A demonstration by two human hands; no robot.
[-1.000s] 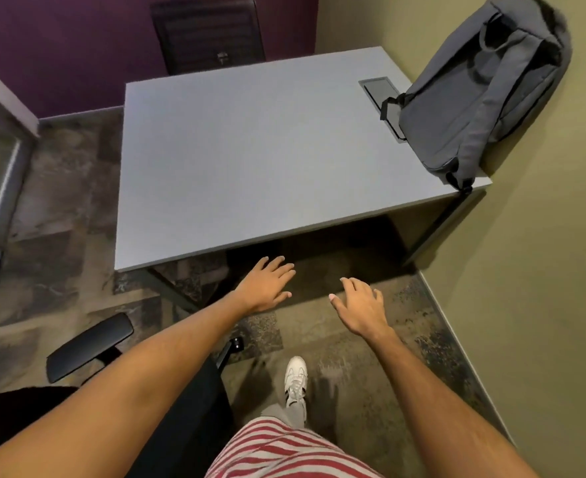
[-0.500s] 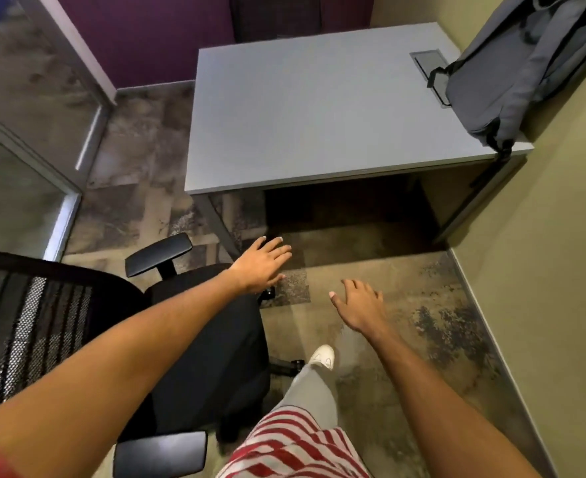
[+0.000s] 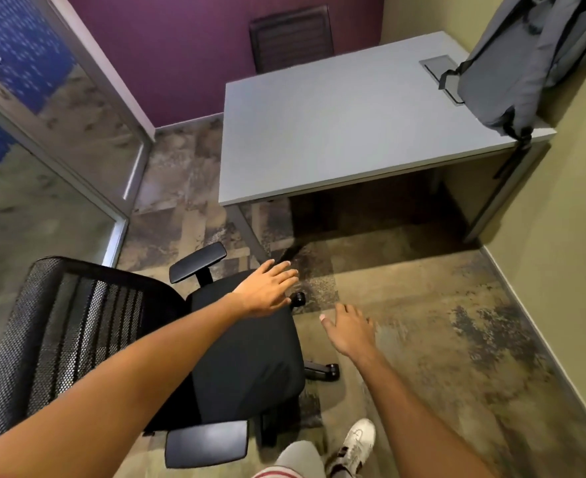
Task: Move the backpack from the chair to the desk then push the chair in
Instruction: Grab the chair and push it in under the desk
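A grey backpack (image 3: 522, 60) stands on the right end of the grey desk (image 3: 336, 132), leaning against the olive wall. The black office chair (image 3: 243, 360), with a mesh back and two armrests, stands on the carpet at the lower left, pulled out from the desk. My left hand (image 3: 265, 288) hovers open, fingers spread, over the front edge of the chair's seat. To its right my right hand (image 3: 348, 331) is also open over the carpet and holds nothing.
A second dark chair (image 3: 290, 37) stands behind the desk against the purple wall. A glass partition with a metal frame (image 3: 78, 160) runs along the left. The olive wall (image 3: 560, 236) bounds the right. My white shoe (image 3: 355, 443) is at the bottom.
The view has swung left and back, bringing the black chair fully into sight. My left hand now hangs over the chair's seat; both hands stay open and empty.
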